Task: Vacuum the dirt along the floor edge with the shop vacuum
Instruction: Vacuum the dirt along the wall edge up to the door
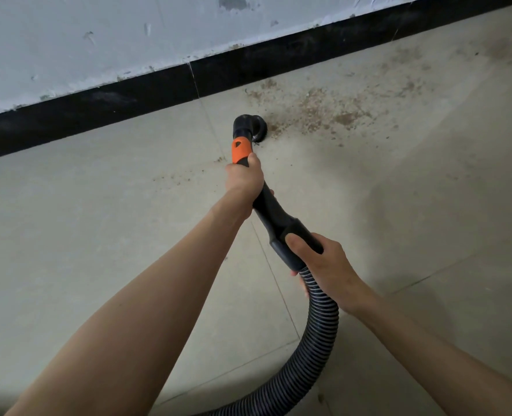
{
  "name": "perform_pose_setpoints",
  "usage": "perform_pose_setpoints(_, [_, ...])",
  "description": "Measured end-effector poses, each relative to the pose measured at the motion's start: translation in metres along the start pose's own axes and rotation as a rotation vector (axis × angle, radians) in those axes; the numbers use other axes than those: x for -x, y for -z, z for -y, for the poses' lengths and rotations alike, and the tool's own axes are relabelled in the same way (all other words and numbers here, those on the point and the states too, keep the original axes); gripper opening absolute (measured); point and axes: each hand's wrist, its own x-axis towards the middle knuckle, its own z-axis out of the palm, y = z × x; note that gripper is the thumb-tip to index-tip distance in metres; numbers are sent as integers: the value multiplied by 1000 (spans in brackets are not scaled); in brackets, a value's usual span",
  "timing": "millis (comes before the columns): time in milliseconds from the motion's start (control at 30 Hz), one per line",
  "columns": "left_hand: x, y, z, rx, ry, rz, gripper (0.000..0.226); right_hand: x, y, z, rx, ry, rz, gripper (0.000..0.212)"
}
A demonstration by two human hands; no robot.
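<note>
Beige tile floor (98,235) w/ brown dirt (323,109) by black baseboard (128,97).

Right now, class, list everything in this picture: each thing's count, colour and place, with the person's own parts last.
Brush nozzle: one, black, on the floor at the dirt's left edge.
Wand: one, black with orange collar, centre.
Hose: one, black ribbed, lower centre.
Dirt: one scattered brown patch, by the baseboard.
Baseboard: one, black, under the wall.
Wall: one, white, scuffed.
Floor: grey tiles.
Left hand: grips the wand.
Right hand: grips the wand's hose end.

Scuffed white wall (98,40), black baseboard (68,121)
</note>
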Motion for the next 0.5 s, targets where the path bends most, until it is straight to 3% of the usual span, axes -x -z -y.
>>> perform_pose_setpoints(233, [-10,-20,-10,-21,-21,32,39,-16,12,-2,-13,27,-28,28])
perform_pose_setpoints(500, [-25,11,-20,-93,-1,-26,44,-33,-15,11,-37,39,47,32])
